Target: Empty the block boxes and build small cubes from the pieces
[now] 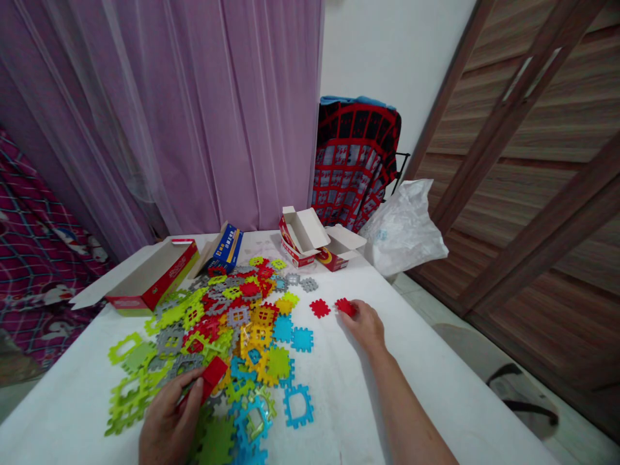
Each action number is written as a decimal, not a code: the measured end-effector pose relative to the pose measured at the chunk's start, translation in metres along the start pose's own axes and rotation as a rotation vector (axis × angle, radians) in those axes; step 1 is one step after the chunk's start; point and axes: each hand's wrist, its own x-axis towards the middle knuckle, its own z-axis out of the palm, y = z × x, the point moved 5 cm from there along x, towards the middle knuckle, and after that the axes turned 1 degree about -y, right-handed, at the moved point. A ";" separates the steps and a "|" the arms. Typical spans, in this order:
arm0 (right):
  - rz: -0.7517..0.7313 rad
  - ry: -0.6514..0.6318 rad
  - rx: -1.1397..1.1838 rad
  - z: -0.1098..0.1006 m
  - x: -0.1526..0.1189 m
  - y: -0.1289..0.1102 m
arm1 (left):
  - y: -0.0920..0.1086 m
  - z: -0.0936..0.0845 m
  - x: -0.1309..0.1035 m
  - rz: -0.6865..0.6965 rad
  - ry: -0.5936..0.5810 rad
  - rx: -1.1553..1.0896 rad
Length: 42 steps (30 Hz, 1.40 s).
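Note:
My left hand point(170, 413), at the near side of a mixed heap, is closed on a red plastic piece point(214, 376) with a flat, smooth top; its lower part is hidden by my fingers. To the right of the heap, my right hand point(365, 326) pinches a red toothed building tile point(343, 305) at the white tabletop. Just left of that tile, and apart from it, a second red tile point(320, 308) lies flat. The heap holds many interlocking tiles: a yellow window tile point(262, 314), a blue square tile point(302, 339), a blue frame tile point(298, 407) and a lime-green tile point(278, 363).
A long red box point(159, 278) lies open at the far left, beside a blue box point(227, 248). Open red-and-white boxes point(300, 242) stand at the back. A white plastic bag point(407, 229) rests at the table's right corner. Behind hangs a purple curtain point(217, 116).

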 end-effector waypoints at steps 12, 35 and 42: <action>-0.148 0.048 -0.131 0.025 -0.013 -0.060 | -0.004 0.003 -0.002 -0.025 -0.012 -0.014; -0.157 -0.008 -0.165 0.028 -0.014 -0.062 | -0.005 0.004 -0.001 0.000 -0.010 -0.002; -0.193 0.004 -0.154 0.031 -0.013 -0.060 | -0.003 0.003 -0.001 -0.005 -0.018 -0.017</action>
